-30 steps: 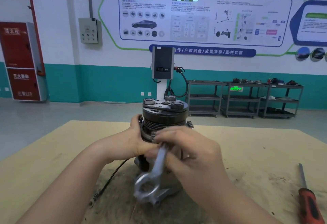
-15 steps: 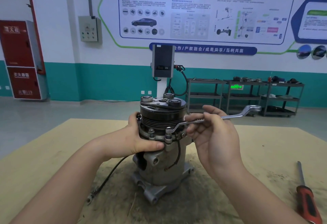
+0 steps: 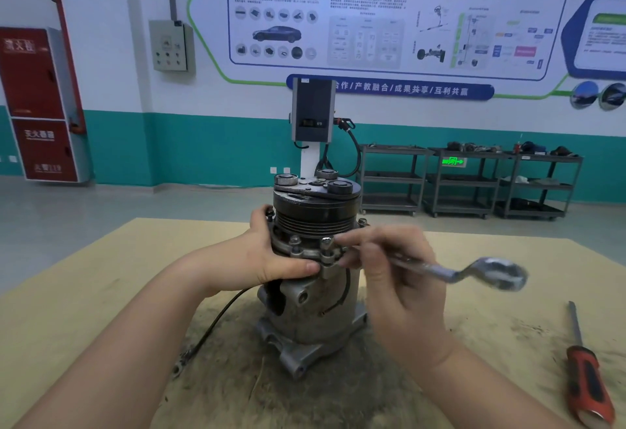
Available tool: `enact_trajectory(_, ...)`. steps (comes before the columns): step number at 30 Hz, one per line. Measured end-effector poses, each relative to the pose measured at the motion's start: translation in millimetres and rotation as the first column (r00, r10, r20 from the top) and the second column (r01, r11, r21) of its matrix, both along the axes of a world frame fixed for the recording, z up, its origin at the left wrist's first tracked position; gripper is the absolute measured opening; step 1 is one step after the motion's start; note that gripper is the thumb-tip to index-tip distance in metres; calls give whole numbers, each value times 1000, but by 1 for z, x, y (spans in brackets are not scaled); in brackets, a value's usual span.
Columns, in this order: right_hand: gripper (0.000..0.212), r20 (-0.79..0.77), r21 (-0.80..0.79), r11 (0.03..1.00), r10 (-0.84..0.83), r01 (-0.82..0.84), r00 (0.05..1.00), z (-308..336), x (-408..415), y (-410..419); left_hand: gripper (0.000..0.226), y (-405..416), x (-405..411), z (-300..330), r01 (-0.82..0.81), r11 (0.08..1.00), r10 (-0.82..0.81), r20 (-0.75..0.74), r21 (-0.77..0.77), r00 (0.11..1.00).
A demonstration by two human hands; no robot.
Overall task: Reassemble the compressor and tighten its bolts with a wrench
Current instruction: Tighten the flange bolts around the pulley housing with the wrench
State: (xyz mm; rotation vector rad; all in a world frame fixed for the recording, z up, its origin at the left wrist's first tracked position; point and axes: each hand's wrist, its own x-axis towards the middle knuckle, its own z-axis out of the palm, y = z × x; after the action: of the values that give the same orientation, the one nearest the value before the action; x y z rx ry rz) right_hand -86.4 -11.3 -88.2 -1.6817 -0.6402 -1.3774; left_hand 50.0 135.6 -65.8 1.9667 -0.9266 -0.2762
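1. Tabletop [image 3: 84, 293]: a pale yellow, worn wooden board with a dark oily patch at its centre, which bears every working item.
2. Compressor [image 3: 315, 306]: a grey cast-metal cylinder with a black ribbed pulley on top, standing upright on its mounting lugs at the centre of the tabletop. This probably keeps the flange bolts facing outward and reachable all round.
3. Left hand [image 3: 271, 259]: wrapped round the compressor's flange from the 9 o'clock side, thumb pressed on the front rim. It appears to brace the body against the wrench's turning force.
4. Right hand [image 3: 389, 276]: fingers curled round the shank of the wrench at the compressor's 3 o'clock side, holding it close to the working end.
5. Wrench [image 3: 457, 271]: a bright steel offset ring spanner, one end seated on a front flange bolt [image 3: 327, 244]. Its free ring, motion-blurred, points toward 3 o'clock.
6. Screwdriver [image 3: 587, 378]: red-and-black handle, lying idle at 4 o'clock, well apart from the compressor.
7. Black cable [image 3: 216, 320]: trails from the compressor toward 8 o'clock.
8. Containers: none on the tabletop. The dark shelf carts [image 3: 467, 184] at 1 o'clock hold small items too distant to identify.
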Motion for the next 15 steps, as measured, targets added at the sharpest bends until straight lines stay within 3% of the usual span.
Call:
enact_trajectory(3, 10, 21, -285, 938, -198, 196, 980, 6, -5, 5, 123, 0, -1, 0, 9, 1000, -9, 17, 2, 1000)
enact_trajectory(8, 17, -44, -359, 901, -275, 242, 960, 12, -6, 27, 129, 4, -3, 4, 17, 996, -26, 105, 88, 994)
enact_trajectory(11, 11, -78, -249, 947, -230, 204, 970, 19, -11, 23, 121, 2, -3, 2, 24, 997, -32, 105, 70, 994)
enact_trajectory(13, 10, -162, -38, 995, -101, 96, 982, 25, -13, 19, 118, 0, -1, 1, 10, 1000, -11, 35, 17, 999)
enact_trajectory(15, 12, -198, 230, 973, 66, -19, 978, 29, -13, 16, 114, -1, 0, -1, -6, 1000, 6, -4, 1, 1000)
